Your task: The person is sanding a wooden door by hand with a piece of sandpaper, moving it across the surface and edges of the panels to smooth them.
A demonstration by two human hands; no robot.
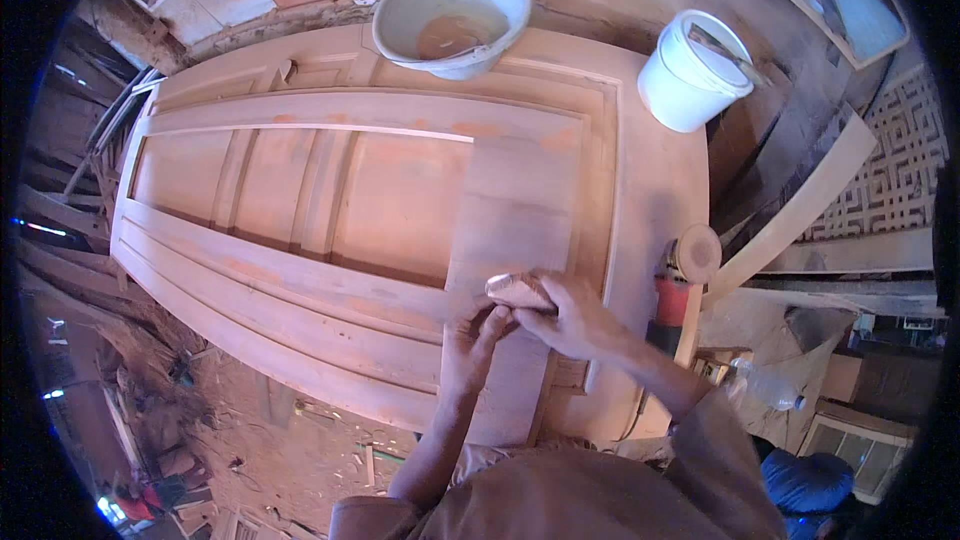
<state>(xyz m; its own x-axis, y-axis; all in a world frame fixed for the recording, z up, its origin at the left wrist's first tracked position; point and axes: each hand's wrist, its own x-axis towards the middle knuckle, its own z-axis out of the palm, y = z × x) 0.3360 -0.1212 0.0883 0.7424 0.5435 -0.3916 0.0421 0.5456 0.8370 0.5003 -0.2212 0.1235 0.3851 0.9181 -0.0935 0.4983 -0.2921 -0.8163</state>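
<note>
A small brown block with a pale edge [515,291] is between my two hands; it could be wood or folded sandpaper, I cannot tell which. My right hand [575,315] is closed around its right side. The fingers of my left hand [474,342] pinch its near edge, thumb up. Both hands are over the wide right end of a wooden frame [515,205] with several recessed openings. That frame lies on top of a larger panelled wooden door [655,175], both reddish with dust.
On the door's far edge stand a grey basin [452,15] and a white bucket [692,75]. A red power tool with a round disc [690,270] rests at the right edge. Beyond it are a curved wooden strip [800,200] and a plastic bottle [770,388]. Dusty ground [260,450] lies below left.
</note>
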